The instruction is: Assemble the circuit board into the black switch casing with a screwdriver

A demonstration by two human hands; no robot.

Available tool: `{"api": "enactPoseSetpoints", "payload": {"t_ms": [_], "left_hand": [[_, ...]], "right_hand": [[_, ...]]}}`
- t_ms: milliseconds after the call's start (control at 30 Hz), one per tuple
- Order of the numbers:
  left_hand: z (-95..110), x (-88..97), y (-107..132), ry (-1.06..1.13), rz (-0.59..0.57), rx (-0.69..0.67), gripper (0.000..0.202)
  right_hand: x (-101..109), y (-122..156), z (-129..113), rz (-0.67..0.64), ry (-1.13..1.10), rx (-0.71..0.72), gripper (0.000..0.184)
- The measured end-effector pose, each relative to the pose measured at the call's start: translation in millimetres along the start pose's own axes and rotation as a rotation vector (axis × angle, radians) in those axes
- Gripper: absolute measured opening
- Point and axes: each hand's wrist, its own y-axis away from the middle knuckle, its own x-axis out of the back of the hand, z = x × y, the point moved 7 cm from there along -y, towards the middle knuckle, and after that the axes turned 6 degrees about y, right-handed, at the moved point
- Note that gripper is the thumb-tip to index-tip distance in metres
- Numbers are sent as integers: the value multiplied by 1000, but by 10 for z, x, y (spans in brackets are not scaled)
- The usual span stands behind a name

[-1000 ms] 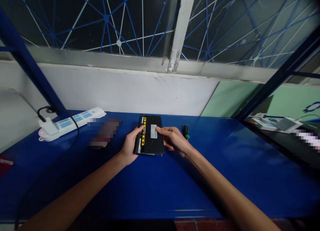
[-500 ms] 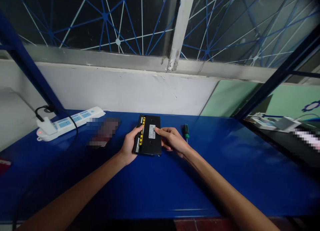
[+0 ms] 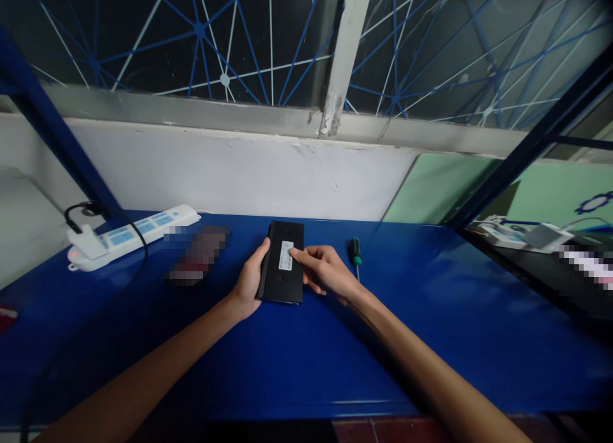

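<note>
A flat black box (image 3: 283, 274) with a white label lies on the blue table (image 3: 306, 360), its underside up. My left hand (image 3: 249, 280) grips its left edge, thumb along the side. My right hand (image 3: 325, 272) rests on its right side, with the index finger stretched onto the label and the other fingers curled under. A green-handled screwdriver (image 3: 355, 253) lies just right of my right hand.
A white power strip (image 3: 129, 235) with a plugged black cable sits at the back left. A blurred dark object (image 3: 194, 255) lies left of the box. A white wall and meshed window rise behind the table; a second desk with devices (image 3: 527, 239) is at the right.
The box has tipped flat: its yellow-port side, visible earlier, no longer shows. Both hands stayed on it and shifted slightly left.
</note>
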Motion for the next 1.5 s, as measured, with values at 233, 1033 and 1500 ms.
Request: {"api": "enactPoseSetpoints", "payload": {"t_ms": [233, 1033, 1500], "left_hand": [[-19, -5, 30, -22, 36, 55, 52], [-140, -135, 95, -3, -190, 212, 59], [-103, -121, 83, 17, -130, 177, 56]], "right_hand": [[-10, -11, 7, 26, 62, 50, 45], [22, 118, -215, 480, 1227, 376, 62], [20, 137, -237, 500, 1192, 391, 59]]}}
